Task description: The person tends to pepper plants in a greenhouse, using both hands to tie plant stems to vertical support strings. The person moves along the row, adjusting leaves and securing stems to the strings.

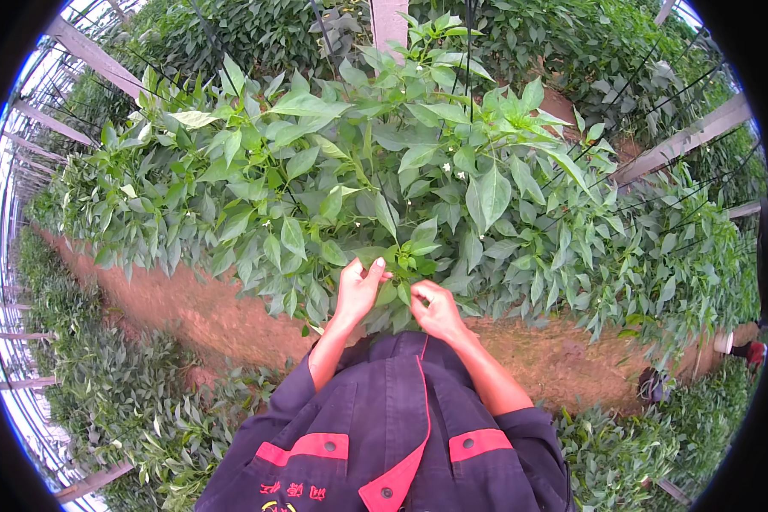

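Observation:
In front of my body a pepper plant shoot [406,256] with bright green young leaves rises between my two hands. My left hand [357,292] is at the shoot's left side, thumb raised and fingers curled towards the stem. To the right, my right hand [436,310] has its fingers bent in, the tips beside a hanging leaf [403,290]. Leaves hide what, if anything, lies between the fingertips of either hand. A thin dark string [387,203] slants down through the foliage to the shoot. Small white flowers [447,167] show among the leaves above.
A reddish soil path [230,313] runs behind the row, with more plants [160,409] beyond it. Posts [685,141] and dark strings [468,64] stand among the rows. At the far right are a person's red shoe [755,353], a white object [723,342] and a dark object [653,385].

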Demonstrator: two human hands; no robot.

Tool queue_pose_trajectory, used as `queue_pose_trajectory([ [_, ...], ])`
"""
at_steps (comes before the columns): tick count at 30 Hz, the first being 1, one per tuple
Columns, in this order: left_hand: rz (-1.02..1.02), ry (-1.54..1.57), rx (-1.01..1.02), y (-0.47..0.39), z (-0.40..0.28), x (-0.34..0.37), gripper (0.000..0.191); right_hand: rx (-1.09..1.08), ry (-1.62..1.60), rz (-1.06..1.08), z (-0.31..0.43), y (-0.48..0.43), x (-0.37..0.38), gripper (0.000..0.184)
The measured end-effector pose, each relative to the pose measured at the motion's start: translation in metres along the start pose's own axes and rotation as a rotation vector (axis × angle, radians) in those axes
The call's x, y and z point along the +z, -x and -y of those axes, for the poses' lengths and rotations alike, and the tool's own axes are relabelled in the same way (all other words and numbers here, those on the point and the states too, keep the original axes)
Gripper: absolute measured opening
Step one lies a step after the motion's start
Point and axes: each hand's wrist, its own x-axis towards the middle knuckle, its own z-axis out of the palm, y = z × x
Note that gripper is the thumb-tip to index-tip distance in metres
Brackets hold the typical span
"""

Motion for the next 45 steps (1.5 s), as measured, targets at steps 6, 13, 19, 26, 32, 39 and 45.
queue_pose_trajectory([
  [6,0.137,-0.034,-0.028,-0.032,-0.018,0.035,0.024,0.101,-0.472,0.277,0.008,0.004,0.046,0.013],
  [13,0.488,-0.069,-0.114,-0.018,-0.035,0.049,0.024,0.090,-0.698,-0.493,-0.066,-0.051,0.056,0.015],
  [19,0.352,0.110,-0.010,-0.025,0.004,0.033,0.030,0.347,-0.411,-0.577,-0.093,-0.045,0.048,0.018],
  [26,0.124,-0.157,-0.044,-0.065,0.062,0.047,0.058,0.217,-0.127,-0.556,-0.083,-0.037,0.040,0.034],
  [32,0.306,-0.114,-0.118,-0.084,0.072,0.049,0.019,0.445,-0.299,-0.482,-0.059,-0.059,0.037,0.032],
  [39,0.182,0.092,-0.184,-0.061,0.062,0.025,0.020,0.362,-0.436,-0.405,-0.066,-0.057,0.032,0.025],
  [45,0.033,0.317,-0.121,-0.061,0.043,0.003,0.025,0.303,-0.472,-0.416,-0.095,-0.060,0.030,0.023],
])
